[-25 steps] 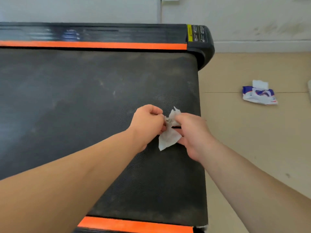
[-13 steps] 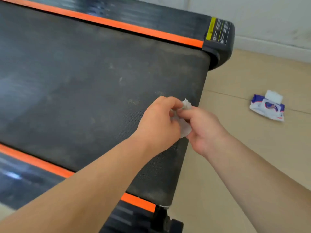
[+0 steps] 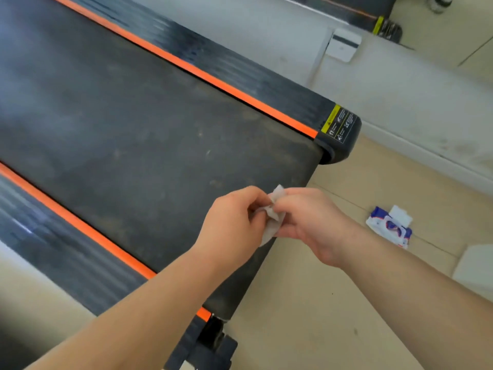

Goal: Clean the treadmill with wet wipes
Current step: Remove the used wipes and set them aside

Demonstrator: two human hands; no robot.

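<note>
While both arms reach in from the bottom of the frame, the left hand [image 3: 234,222] and the right hand [image 3: 309,222] meet just below the middle, each pinching the same crumpled wet wipe [image 3: 276,218] with fingers curled in on it from either side, fingertips nearly touching. The wipe is white and bunched between them, one corner poking up above the knuckles and a flap hanging below. It is held over the right-hand end of the treadmill [image 3: 133,145] belt, right where the dark surface gives way to the floor [image 3: 306,303]. That belt runs diagonally from the upper left to the lower middle, dull and smudged with pale marks, and an orange stripe [image 3: 213,78] borders its upper side, another its lower left. Right of centre, the black corner cap carries a yellow warning label [image 3: 338,123]. Over on the right, flat on the beige floor and well apart from the hands, lies a pack of wipes [image 3: 388,228] — a white sheet sticking out of its top. A pale wall [image 3: 400,89] crosses the upper right
</note>
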